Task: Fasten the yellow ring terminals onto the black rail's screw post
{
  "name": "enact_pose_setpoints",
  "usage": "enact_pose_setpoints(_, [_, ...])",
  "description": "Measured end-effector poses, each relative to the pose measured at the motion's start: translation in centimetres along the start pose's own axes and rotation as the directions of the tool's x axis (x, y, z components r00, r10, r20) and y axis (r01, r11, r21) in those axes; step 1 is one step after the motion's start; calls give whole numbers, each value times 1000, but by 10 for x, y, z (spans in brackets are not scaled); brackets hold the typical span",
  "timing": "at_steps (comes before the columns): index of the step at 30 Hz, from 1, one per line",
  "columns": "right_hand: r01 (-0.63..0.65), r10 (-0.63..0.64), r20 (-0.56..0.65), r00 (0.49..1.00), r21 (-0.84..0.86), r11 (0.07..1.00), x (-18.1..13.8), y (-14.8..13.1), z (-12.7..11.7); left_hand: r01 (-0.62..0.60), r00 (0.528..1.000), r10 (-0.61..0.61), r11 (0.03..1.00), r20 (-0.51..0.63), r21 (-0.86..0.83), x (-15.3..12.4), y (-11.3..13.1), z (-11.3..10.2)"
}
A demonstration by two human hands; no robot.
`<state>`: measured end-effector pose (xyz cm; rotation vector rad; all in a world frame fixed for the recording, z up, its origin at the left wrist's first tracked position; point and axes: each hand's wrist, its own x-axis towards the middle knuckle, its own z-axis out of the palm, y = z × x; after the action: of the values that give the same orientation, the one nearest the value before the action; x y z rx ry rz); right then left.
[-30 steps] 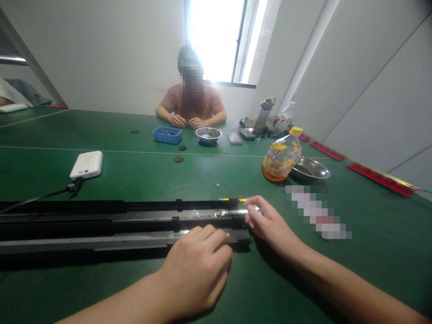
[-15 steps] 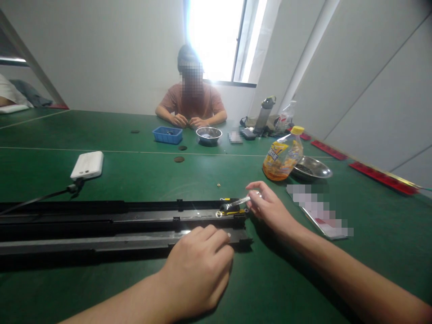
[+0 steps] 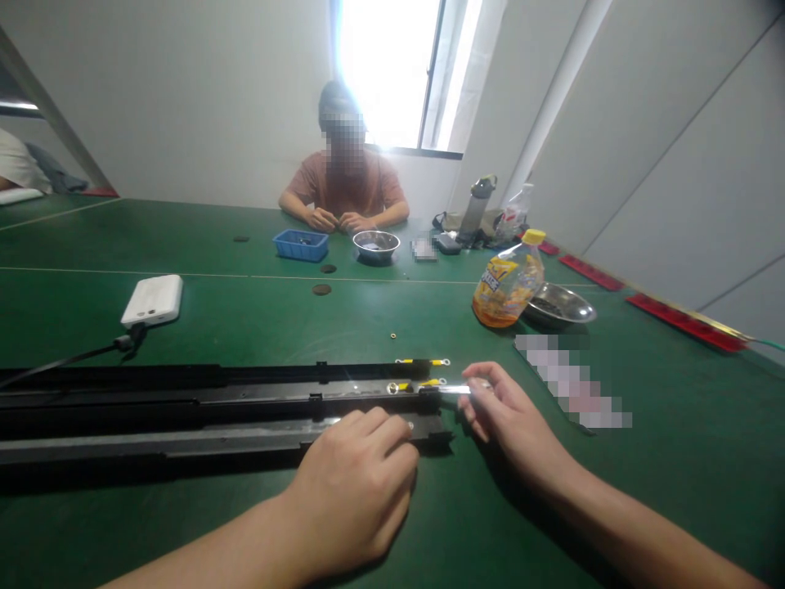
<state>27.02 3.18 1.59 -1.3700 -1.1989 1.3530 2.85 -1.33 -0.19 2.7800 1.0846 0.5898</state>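
Long black rails point(image 3: 184, 450) lie side by side on the green table, running in from the left edge. My left hand point(image 3: 361, 483) is closed over the nearest one near its right end; its fingertips are hidden. A metal wrench point(image 3: 455, 390) is pinched in my right hand point(image 3: 500, 409), just beyond the rails' right ends, its dark head over the middle rail. Near that head are a yellow-sleeved wire with a ring terminal point(image 3: 437, 382) and a round fastener point(image 3: 392, 388). Another yellow-sleeved wire point(image 3: 438, 362) pokes out of the far rail. A small brass-coloured ring point(image 3: 393, 335) sits on the table behind.
A white box point(image 3: 153, 299) with a black cable stands behind the rails at left. An orange-liquid bottle point(image 3: 506, 282) and a metal bowl point(image 3: 580, 307) are at right, near a blurred flat item point(image 3: 570, 380). Across the table, a person sits behind a blue basket point(image 3: 300, 247) and another bowl point(image 3: 376, 249).
My right hand has come nearer and slightly right; the wrench has swung from slanting to almost level along the rail. My left hand stays on the near rail. The view shifts slightly.
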Motion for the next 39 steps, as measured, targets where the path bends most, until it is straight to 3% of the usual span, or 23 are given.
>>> enact_pose_setpoints(11, [25,-26,21,999,39,999,3,9,19,-8,1000,8,1000,8,11,0,0,-1])
enact_pose_setpoints(21, [1,-2,118,993,2,1000,17,7,13,-7,1000,7,1000,3,8,0,0,-1])
enact_pose_setpoints(39, [170,-150,151,977,-124,978,61,2,15,-5,1000,5,1000,6,-8,1,-1,-1])
